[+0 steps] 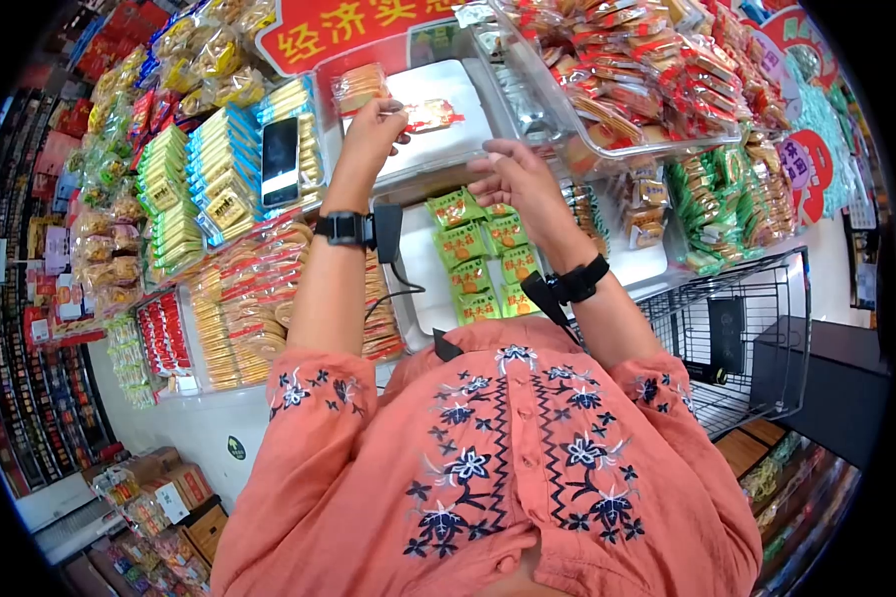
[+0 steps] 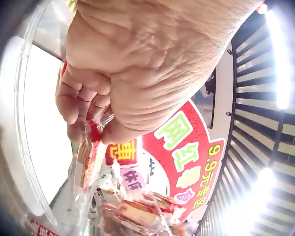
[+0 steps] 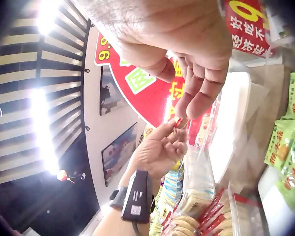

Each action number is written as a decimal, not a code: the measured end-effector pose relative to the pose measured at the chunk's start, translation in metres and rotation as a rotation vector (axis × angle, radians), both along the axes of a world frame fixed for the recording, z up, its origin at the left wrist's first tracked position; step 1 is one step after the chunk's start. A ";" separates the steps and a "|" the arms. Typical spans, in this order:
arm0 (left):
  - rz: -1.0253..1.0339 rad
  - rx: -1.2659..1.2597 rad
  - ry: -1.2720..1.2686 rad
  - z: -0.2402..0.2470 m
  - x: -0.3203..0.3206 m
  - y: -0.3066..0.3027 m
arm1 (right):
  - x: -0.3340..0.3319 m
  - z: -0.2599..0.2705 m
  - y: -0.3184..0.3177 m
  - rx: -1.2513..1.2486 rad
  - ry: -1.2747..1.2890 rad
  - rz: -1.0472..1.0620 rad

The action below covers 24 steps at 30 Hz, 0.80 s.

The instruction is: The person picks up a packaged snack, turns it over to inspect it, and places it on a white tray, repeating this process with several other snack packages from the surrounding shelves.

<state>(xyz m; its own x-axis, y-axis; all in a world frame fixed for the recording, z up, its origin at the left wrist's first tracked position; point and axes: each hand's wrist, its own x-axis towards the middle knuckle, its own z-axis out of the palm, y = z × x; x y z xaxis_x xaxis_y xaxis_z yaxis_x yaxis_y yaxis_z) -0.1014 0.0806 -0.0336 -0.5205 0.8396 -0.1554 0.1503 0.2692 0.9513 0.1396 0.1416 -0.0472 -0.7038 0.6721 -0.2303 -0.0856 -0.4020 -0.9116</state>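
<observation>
My left hand (image 1: 370,139) pinches one end of a clear-wrapped biscuit packet (image 1: 434,116) with red printing, over a white-bottomed bin (image 1: 458,85). Up close in the left wrist view, the packet (image 2: 90,160) hangs from the thumb and fingertips. Similar packets (image 1: 358,86) lie stacked in the bin's left corner, just beyond that hand. My right hand (image 1: 523,187) hovers to the right of the packet, holding nothing, its fingers loosely bent. In the right wrist view its fingers (image 3: 201,93) overlap the left hand (image 3: 160,150).
Green packets (image 1: 478,259) lie in a nearer white-bottomed bin. A phone (image 1: 280,162) rests on blue and yellow packets at left. A raised clear bin (image 1: 647,80) of red packets stands at right, with a wire shopping cart (image 1: 737,338) below. Red signs (image 1: 358,30) rise behind.
</observation>
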 end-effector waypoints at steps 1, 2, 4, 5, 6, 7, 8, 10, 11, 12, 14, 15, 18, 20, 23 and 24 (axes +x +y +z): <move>-0.014 -0.031 0.031 -0.004 -0.005 0.007 | 0.001 -0.003 0.000 -0.004 -0.012 0.006; -0.028 -0.063 0.062 -0.009 -0.008 0.014 | 0.002 -0.007 0.000 -0.008 -0.024 0.010; -0.069 -0.105 0.120 -0.025 -0.017 0.027 | 0.004 -0.009 0.000 -0.015 -0.041 0.011; -0.091 -0.126 0.149 -0.032 -0.021 0.033 | 0.006 -0.008 0.000 -0.018 -0.044 0.006; -0.126 -0.164 0.156 -0.035 -0.022 0.037 | 0.008 -0.007 -0.001 -0.020 -0.048 0.002; -0.161 -0.202 0.164 -0.036 -0.024 0.042 | 0.010 -0.008 -0.001 -0.022 -0.051 -0.004; -0.196 -0.240 0.172 -0.039 -0.025 0.045 | 0.011 -0.008 -0.001 -0.024 -0.053 -0.009; -0.168 -0.250 0.181 -0.044 -0.024 0.047 | 0.014 -0.010 0.001 -0.032 -0.052 -0.019; -0.155 -0.255 0.185 -0.048 -0.023 0.047 | 0.016 -0.012 0.001 -0.038 -0.050 -0.022; -0.180 -0.266 0.257 -0.055 -0.026 0.049 | 0.016 -0.014 0.002 -0.043 -0.048 -0.023; -0.226 -0.288 0.400 -0.072 -0.035 0.050 | 0.016 -0.016 0.001 -0.049 -0.055 -0.020; -0.208 -0.267 0.486 -0.077 -0.036 0.048 | 0.016 -0.017 0.001 -0.051 -0.059 -0.016; -0.168 -0.210 0.677 -0.082 -0.037 0.044 | 0.014 -0.019 0.001 -0.047 -0.059 0.002; -0.169 -0.187 0.712 -0.075 -0.037 0.042 | 0.014 -0.016 0.000 -0.047 -0.057 0.006; -0.158 -0.158 0.595 -0.048 -0.027 0.034 | 0.016 -0.013 -0.001 -0.034 -0.056 0.009; -0.154 -0.110 0.577 -0.037 -0.023 0.032 | 0.016 -0.012 -0.001 -0.026 -0.055 0.008</move>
<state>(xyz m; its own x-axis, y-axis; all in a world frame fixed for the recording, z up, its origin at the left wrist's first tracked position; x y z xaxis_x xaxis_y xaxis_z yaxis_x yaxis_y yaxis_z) -0.1246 0.1123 -0.0706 -0.4207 0.9069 0.0258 0.6786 0.2956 0.6724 0.1559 0.1410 -0.0596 -0.6948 0.6597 -0.2864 -0.0319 -0.4261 -0.9041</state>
